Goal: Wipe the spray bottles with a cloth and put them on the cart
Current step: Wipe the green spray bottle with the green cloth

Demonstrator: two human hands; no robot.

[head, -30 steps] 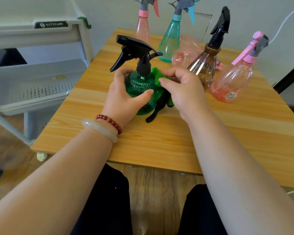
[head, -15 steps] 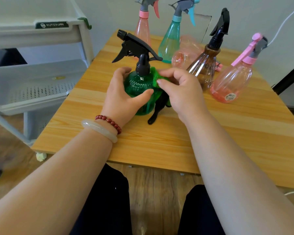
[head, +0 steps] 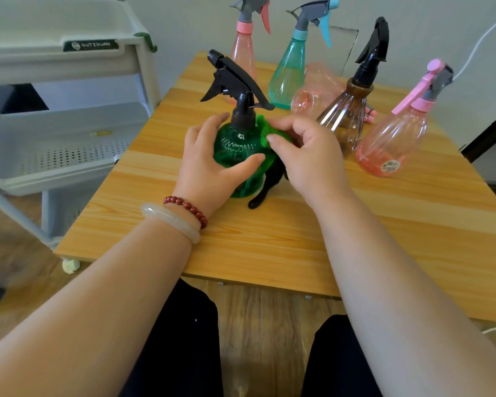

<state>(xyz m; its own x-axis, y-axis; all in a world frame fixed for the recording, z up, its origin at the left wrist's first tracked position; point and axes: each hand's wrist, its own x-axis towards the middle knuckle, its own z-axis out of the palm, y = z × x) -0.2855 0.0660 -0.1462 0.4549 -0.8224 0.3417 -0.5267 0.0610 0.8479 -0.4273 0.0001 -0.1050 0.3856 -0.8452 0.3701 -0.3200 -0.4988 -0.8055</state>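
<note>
**A:** Where is the round green ribbed plastic spray bottle (head: 235, 150) with the black trigger head?

**B:** Upright on the light wooden tabletop (head: 269, 239), near its middle. The left hand (head: 209, 164) is wrapped round its body, thumb across the front.

**A:** And the right hand (head: 309, 156)?

**B:** Pinching a fuzzy green cloth (head: 262, 130) against the bottle's right shoulder, just beside the black neck.

**A:** The other bottles?

**B:** Behind it a tall pink bottle (head: 244, 53), a teal cone-shaped bottle (head: 287, 73), a brown ribbed bottle (head: 344, 118) and a rounded pink bottle (head: 393, 144) stand upright. A clear pink bottle (head: 315, 90) lies on its side among them.

**A:** The cart?

**B:** The grey plastic cart (head: 69, 138) stands just left of the tabletop.
</note>
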